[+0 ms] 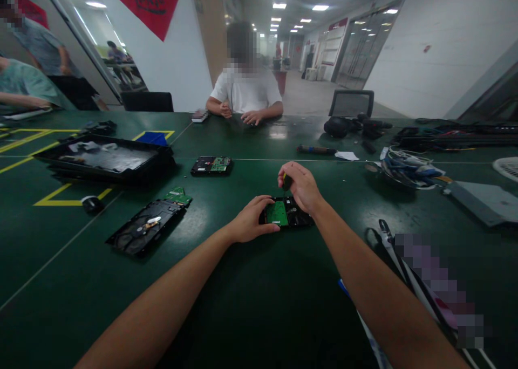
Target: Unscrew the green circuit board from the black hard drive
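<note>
A hard drive (277, 213) with a green circuit board facing up lies on the green table in front of me. My left hand (256, 219) grips its left end, thumb along the near edge and fingers over the far side. Above the drive, my right hand (301, 185) is closed around the dark and yellow handle of a screwdriver (287, 182). The screwdriver stands nearly upright, its thin shaft pointing down at the board; whether the tip sits in a screw is too small to tell.
Left of me lie an opened drive (143, 229) with a loose green board (178, 196), another hard drive (211, 165) and a black tray (109, 156). On the right are bundled cables (410, 166), a silver metal box (485, 199) and a lanyard (388, 237). A person (246, 88) sits opposite.
</note>
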Motion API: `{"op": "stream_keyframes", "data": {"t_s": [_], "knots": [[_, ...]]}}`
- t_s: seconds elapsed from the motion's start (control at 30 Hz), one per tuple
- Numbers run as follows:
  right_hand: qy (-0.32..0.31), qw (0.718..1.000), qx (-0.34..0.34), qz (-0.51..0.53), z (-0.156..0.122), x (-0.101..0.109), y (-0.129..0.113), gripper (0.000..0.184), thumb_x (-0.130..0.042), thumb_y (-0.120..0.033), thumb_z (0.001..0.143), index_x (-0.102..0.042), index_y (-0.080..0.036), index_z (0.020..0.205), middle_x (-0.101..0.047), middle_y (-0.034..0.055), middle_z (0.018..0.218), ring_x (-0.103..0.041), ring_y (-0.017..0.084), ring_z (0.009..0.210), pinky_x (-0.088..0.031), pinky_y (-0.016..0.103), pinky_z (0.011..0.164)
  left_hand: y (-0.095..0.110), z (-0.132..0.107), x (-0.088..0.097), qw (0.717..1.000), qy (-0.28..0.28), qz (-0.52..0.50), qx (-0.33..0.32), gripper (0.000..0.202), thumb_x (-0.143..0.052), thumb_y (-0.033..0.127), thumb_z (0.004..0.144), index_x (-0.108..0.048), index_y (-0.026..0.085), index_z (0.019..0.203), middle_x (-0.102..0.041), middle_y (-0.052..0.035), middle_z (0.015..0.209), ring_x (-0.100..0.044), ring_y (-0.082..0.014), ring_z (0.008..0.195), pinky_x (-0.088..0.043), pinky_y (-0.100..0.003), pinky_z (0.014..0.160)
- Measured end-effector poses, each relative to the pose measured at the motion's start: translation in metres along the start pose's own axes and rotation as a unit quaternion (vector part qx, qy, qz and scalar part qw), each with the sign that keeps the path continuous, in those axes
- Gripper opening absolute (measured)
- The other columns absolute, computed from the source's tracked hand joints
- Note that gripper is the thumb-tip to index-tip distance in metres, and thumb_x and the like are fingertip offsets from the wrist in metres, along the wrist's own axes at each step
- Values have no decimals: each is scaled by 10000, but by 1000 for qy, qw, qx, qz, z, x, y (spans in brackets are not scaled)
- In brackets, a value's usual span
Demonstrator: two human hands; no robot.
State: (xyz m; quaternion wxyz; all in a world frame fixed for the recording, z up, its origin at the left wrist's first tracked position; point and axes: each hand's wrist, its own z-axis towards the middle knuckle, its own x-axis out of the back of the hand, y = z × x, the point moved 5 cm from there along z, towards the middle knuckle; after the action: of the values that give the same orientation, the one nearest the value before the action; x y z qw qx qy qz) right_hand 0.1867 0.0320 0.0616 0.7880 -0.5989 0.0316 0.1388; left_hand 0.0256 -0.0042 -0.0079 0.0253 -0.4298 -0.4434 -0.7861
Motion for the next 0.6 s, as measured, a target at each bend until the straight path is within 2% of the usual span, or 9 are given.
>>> {"op": "stream_keyframes", "data": {"t_s": [0.13, 0.23, 0.3, 0.4, 0.6], "knots": [[10, 1000, -14, -1, -1, 1, 3, 249, -749, -424, 819, -586, -240, 782, -619, -35, 669, -570, 133, 652, -471, 287, 695, 0, 0, 0, 1000, 3, 2, -2, 763, -747, 566, 808, -481, 216, 1431, -451, -170, 1517, -451, -344, 1418, -393, -537, 1186], [7, 1000, -8, 20, -1, 1, 1, 207, -718, -399, 839, -599, -240, 780, -619, -32, 670, -579, 138, 646, -473, 294, 678, 0, 0, 0, 1000, 4, 5, -4, 757, -745, 571, 808, -485, 216, 1424, -456, -167, 1512, -451, -340, 1418, -391, -533, 1190], [-4, 1000, 2, 22, -1, 0, -1, 199, -668, -422, 871, -650, -236, 802, -629, -15, 702, -593, 146, 659, -478, 301, 665, 0, 0, 0, 1000, 2, 6, -5, 760, -741, 575, 808, -484, 212, 1424, -456, -167, 1512, -449, -338, 1420, -390, -531, 1190], [-19, 1000, 2, 2, -1, -1, -3, 308, -613, -502, 906, -705, -224, 811, -638, 13, 738, -601, 155, 672, -478, 307, 644, 1, 0, 1, 1000, 0, 6, -1, 775, -740, 580, 808, -477, 204, 1432, -448, -170, 1519, -446, -339, 1421, -395, -527, 1188], [-20, 1000, -5, 12, 0, -1, -1, 384, -620, -563, 910, -690, -225, 743, -537, -11, 644, -522, 131, 617, -431, 284, 609, 3, 0, 2, 1000, 0, 3, -2, 771, -739, 575, 813, -476, 206, 1436, -442, -171, 1530, -449, -342, 1421, -400, -526, 1185]]}}
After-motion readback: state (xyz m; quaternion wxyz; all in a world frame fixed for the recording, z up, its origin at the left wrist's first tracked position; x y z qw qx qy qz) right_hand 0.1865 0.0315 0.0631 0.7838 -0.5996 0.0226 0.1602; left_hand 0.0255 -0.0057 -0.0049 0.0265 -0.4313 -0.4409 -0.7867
